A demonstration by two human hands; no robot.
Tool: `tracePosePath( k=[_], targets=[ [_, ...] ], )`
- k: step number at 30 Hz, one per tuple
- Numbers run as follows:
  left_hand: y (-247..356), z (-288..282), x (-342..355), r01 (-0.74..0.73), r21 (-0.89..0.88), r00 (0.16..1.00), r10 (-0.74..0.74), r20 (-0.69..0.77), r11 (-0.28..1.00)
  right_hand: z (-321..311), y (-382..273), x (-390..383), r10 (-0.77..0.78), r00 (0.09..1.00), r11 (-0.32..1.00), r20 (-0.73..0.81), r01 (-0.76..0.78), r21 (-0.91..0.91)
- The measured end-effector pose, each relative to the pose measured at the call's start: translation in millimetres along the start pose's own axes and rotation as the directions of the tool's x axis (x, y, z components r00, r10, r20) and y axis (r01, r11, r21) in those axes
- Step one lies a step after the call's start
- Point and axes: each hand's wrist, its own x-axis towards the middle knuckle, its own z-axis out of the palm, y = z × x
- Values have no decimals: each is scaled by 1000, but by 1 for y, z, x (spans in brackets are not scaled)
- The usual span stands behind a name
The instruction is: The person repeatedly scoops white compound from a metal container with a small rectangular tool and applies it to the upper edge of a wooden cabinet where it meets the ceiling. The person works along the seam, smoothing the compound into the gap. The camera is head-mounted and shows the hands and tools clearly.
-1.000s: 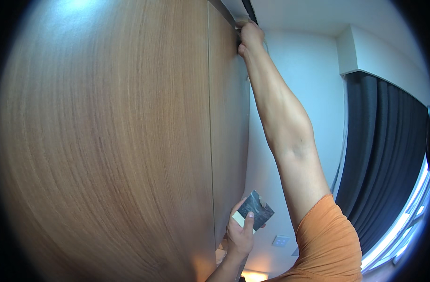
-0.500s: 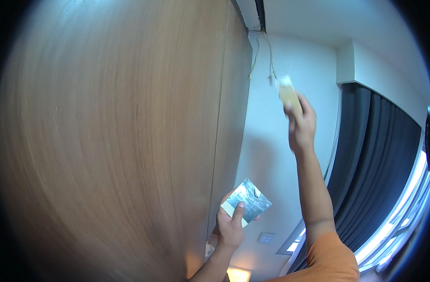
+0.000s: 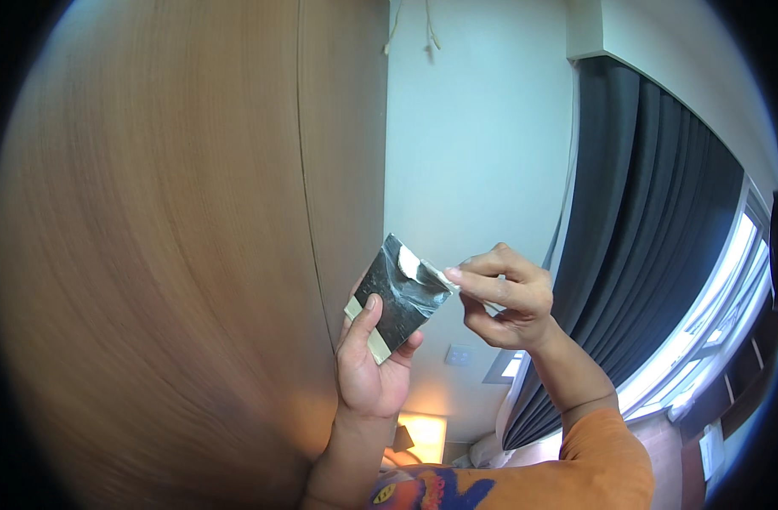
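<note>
My left hand (image 3: 374, 370) is closed round a flat, square putty scraper (image 3: 393, 297), thumb on top and fingers underneath. The scraper has a dark, shiny blade smeared with white, and a cream strip along its lower edge. A lump of white putty (image 3: 408, 264) lies near its upper corner. With fingertips pinched, my right hand (image 3: 510, 293) holds a second, cream putty scraper (image 3: 441, 276) at the right edge of the dark blade. It shows almost edge-on, and my fingers partly hide it.
A tall wood-grain panel (image 3: 151, 238) fills the left side. Thin loose wires (image 3: 431, 32) hang by the pale wall (image 3: 478, 153) ahead. Dark curtains (image 3: 644, 229) hang beside a bright window (image 3: 729, 314) at the right. Low on the wall is a switch plate (image 3: 459, 354).
My right hand has come down from up near the hanging wires to the left-hand scraper. My view has tilted lower, and white putty now shows on the dark blade.
</note>
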Motion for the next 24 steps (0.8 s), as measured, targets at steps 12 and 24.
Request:
tracePosePath(
  k=[12, 24],
  targets=[
    [-8, 0, 11, -368, 314, 928, 325, 180, 875, -47, 21, 24, -55, 967, 919, 249, 147, -366],
    [-12, -1, 11, -524, 471, 851, 426, 306, 709, -44, 10, 46, -211, 879, 775, 429, 417, -475]
  ],
)
